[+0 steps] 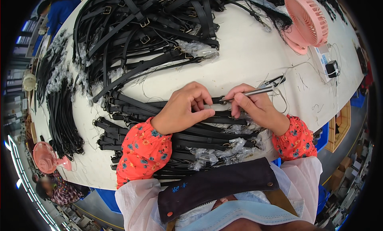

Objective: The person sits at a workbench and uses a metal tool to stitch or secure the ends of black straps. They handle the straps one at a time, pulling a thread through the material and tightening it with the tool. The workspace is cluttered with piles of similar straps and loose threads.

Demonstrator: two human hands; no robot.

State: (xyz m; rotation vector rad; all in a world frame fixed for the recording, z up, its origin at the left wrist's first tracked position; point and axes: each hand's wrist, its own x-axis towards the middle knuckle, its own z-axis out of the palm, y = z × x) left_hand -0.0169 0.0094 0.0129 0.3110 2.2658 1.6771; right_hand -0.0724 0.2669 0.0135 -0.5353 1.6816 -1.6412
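Observation:
My right hand (pixel 255 107) grips a silver pen-shaped tool (pixel 259 91) with a thin cable, its tip close to a buckle (pixel 222 99). That buckle is on a narrow black belt (pixel 161 104) running behind my left hand (pixel 185 107). The left hand's fingers are curled, index finger and thumb closed in at the belt near the buckle; its exact hold is partly hidden. Below both hands lies a layered row of black belts (pixel 199 139), some ends wrapped in clear plastic (pixel 223 153).
A large heap of black buckled belts (pixel 151 31) covers the far left of the white table (pixel 247 43). More thin straps (pixel 62 119) lie at the left edge. A pink fan (pixel 307 21) and a black plug adapter (pixel 332 69) stand right; another pink fan (pixel 44 157) is left.

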